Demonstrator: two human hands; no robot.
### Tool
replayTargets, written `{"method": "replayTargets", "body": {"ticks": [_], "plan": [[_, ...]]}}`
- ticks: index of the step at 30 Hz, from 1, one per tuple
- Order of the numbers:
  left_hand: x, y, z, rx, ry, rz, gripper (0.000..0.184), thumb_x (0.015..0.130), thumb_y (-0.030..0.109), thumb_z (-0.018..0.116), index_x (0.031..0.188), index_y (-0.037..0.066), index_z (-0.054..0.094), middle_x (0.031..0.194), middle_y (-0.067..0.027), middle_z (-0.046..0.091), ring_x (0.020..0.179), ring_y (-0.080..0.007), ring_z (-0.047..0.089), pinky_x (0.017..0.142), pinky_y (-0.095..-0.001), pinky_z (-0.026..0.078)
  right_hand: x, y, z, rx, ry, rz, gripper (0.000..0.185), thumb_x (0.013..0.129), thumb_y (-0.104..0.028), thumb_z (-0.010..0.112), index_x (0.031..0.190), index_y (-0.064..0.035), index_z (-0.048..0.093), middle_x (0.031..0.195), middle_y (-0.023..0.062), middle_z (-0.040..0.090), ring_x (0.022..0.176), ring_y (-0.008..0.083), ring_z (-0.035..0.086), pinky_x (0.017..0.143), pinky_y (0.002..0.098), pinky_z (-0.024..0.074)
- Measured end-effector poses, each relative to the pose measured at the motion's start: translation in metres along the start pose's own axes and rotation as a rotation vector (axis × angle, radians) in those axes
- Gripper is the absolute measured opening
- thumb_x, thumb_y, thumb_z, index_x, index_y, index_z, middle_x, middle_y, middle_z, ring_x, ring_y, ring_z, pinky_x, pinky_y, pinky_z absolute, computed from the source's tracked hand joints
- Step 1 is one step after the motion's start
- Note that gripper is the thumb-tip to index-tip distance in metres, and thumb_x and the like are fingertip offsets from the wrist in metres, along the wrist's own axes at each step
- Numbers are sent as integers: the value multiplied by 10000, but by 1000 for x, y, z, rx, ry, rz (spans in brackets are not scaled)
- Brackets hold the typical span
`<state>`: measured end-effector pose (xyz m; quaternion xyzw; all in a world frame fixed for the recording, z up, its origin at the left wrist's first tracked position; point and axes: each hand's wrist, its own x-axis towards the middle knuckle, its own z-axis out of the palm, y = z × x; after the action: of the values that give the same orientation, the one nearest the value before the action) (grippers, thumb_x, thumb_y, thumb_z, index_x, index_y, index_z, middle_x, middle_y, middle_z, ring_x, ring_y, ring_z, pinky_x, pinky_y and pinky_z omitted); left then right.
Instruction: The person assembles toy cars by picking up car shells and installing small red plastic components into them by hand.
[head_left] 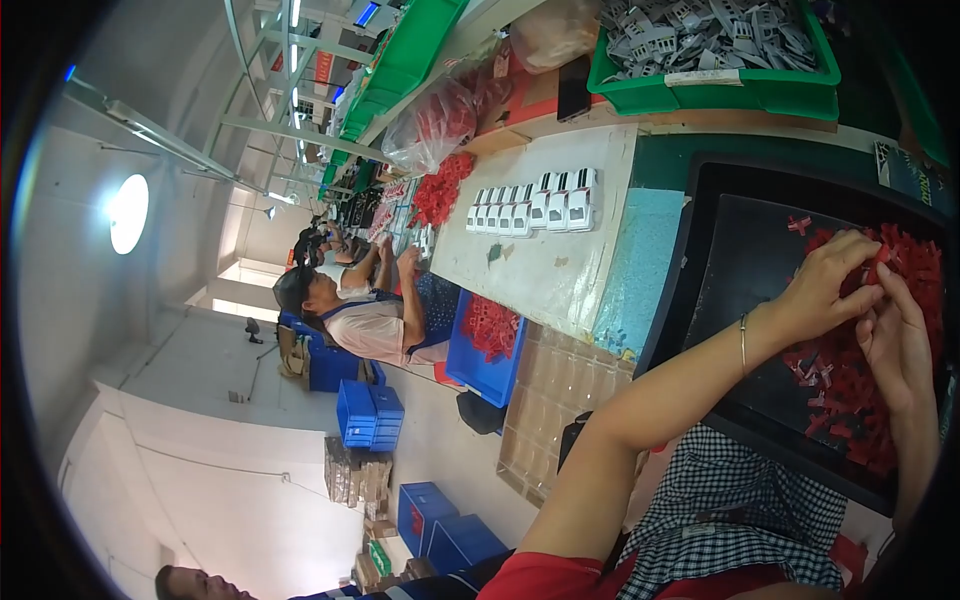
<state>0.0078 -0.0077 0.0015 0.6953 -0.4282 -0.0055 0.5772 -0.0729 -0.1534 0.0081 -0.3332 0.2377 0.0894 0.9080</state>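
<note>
A black tray [735, 270] at the right holds a heap of small red plastic pieces [850, 390], some of them cross-shaped. Over the heap, my left hand [835, 275], with a bracelet on its wrist, has its thumb and fingers pinched together. My right hand [895, 335] meets it from the right, its fingers also closed. A small red plastic piece [882, 256] shows between the fingertips of both hands; the fingers cover most of it.
Rows of white device housings [535, 205] stand on the white board left of the tray. A green bin [720, 90] of grey-white parts sits beyond. A co-worker [365, 320] sits farther along the bench, near a blue crate [490, 345] with red pieces.
</note>
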Motion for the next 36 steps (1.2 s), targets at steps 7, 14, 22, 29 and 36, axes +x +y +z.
{"method": "replayTargets", "body": {"ticks": [7, 14, 22, 29, 36], "plan": [[-1, 0, 1, -1, -5, 8, 406, 762, 194, 650, 1063, -56, 541, 984, -187, 585, 906, -341, 566, 780, -387, 462, -8, 1, 6, -34, -9, -18, 211, 942, -256, 530, 1123, -151, 546, 873, -50, 564, 714, 5, 551, 557, 139, 462], [-1, -1, 3, -27, -1, -8, 405, 767, 223, 633, 1050, -54, 549, 932, -181, 580, 860, -322, 568, 751, -378, 462, -9, 0, 9, 1, 20, -7, 219, 932, -235, 533, 1118, -121, 552, 874, -38, 551, 720, 16, 535, 543, 156, 443], [-2, -3, 3, -18, -4, -53, 393, 757, 213, 641, 1032, -54, 556, 853, -165, 568, 755, -297, 563, 673, -366, 457, -4, -1, 0, -53, -46, -1, 250, 942, -260, 520, 1164, -146, 534, 931, -51, 561, 758, 2, 544, 591, 140, 446], [-3, -5, 5, -9, 8, -41, 390, 748, 200, 651, 1033, -51, 559, 835, -169, 573, 745, -313, 580, 655, -367, 461, 2, -1, -10, -46, -71, 17, 248, 943, -262, 523, 1165, -152, 536, 929, -59, 564, 764, 2, 543, 598, 141, 439], [-1, -4, 4, -21, 9, -31, 343, 739, 162, 637, 1005, -42, 566, 806, -168, 571, 726, -314, 582, 636, -361, 461, -1, 1, 0, -58, -13, -10, 205, 927, -242, 564, 1115, -160, 568, 910, -62, 561, 745, 3, 534, 589, 141, 429]]}}
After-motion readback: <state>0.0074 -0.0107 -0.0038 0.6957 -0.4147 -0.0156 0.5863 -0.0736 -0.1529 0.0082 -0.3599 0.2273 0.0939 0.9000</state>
